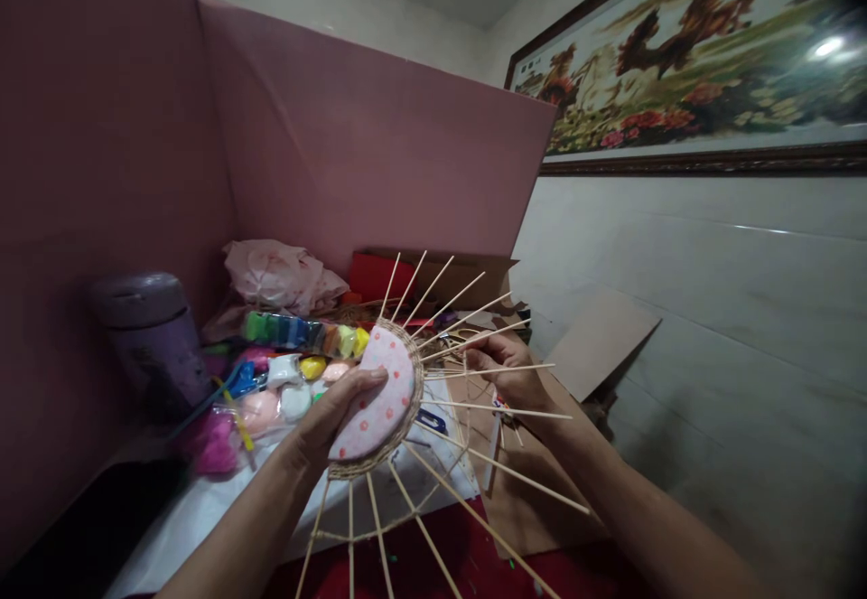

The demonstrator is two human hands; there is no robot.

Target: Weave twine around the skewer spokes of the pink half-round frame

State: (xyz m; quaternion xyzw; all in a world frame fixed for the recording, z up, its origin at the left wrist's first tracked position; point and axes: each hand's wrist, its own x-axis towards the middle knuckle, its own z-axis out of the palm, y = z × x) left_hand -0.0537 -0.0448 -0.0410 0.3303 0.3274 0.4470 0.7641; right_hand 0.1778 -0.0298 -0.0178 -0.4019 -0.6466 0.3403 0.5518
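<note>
My left hand (335, 414) grips a round basket base (386, 391), thumb pressed on its pink dotted disc. Woven straw rings the disc, and several thin wooden spokes (488, 468) fan out from it all round. My right hand (508, 366) is behind the spokes on the right side, fingers curled and pinched around a thin strand near the rim. The whole piece is held tilted up off the table.
Small bags of coloured clay (291, 373) lie on the table to the left, beside a purple lidded jar (153, 332). A crumpled pink bag (281, 276) and cardboard box (467, 278) sit behind. Pink partition boards (352, 138) stand around; a framed picture (697, 57) hangs at right.
</note>
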